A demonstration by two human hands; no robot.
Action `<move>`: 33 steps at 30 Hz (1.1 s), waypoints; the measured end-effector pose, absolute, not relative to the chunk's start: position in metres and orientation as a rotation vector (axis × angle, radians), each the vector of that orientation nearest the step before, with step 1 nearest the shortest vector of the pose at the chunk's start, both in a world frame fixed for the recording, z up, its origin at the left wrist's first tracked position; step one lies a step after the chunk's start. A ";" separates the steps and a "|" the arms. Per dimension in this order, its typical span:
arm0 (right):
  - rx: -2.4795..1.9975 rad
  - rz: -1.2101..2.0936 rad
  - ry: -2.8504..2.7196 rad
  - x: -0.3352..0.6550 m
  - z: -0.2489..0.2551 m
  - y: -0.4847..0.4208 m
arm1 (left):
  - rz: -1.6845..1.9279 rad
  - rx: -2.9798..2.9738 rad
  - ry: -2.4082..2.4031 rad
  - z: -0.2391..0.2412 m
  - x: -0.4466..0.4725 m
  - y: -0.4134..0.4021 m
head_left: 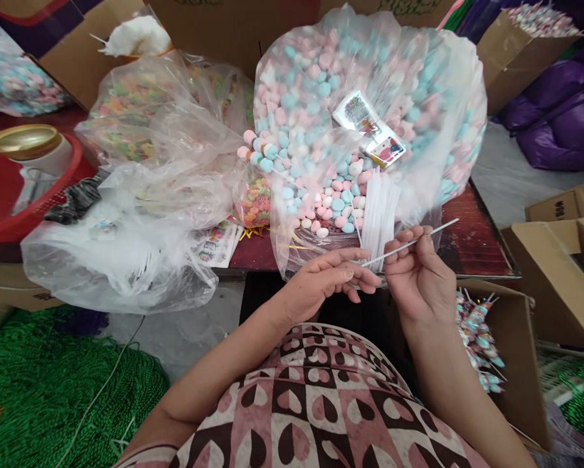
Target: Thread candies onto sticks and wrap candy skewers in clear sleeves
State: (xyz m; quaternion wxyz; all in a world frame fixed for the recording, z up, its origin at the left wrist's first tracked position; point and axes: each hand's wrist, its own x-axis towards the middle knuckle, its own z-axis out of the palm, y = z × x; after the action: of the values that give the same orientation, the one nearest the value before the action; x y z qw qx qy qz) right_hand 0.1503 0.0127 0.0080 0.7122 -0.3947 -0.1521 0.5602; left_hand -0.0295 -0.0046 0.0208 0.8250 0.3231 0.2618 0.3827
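My right hand [421, 276] pinches a thin white stick [436, 230] between thumb and fingers. The stick slants down to the left, and its lower end reaches the fingers of my left hand [328, 278]. Those fingers are loosely stretched out; whether they touch the stick I cannot make out. Just beyond my hands lies a bundle of white sticks [380, 208] at the mouth of a big clear bag [419, 71]. Pink, blue and white candies [338, 205] spill there. A small stack of printed packets [370, 130] rests on the bag.
Left on the table [472, 227] are a bag of colourful gummies [140, 117], a crumpled clear bag [111, 260] and a red basket [72, 175] with a gold-lidded jar [23, 142]. A carton [516, 364] with wrapped candy sticks [480, 338] stands at lower right. Green cords [53, 383] cover the left floor.
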 end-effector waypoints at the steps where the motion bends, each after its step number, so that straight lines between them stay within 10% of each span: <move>1: -0.878 1.242 -0.311 0.150 0.008 0.012 | 0.825 0.698 0.565 0.021 -0.029 -0.004; 33: -0.902 1.354 -0.245 0.129 0.015 0.005 | 1.004 1.034 0.838 -0.006 -0.019 -0.007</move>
State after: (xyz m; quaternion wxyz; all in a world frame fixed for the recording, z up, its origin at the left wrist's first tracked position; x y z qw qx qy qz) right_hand 0.1289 0.0053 0.0149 0.6804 -0.4018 -0.1090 0.6030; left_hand -0.0189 -0.0071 -0.0057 0.6724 0.4591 0.3722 0.4457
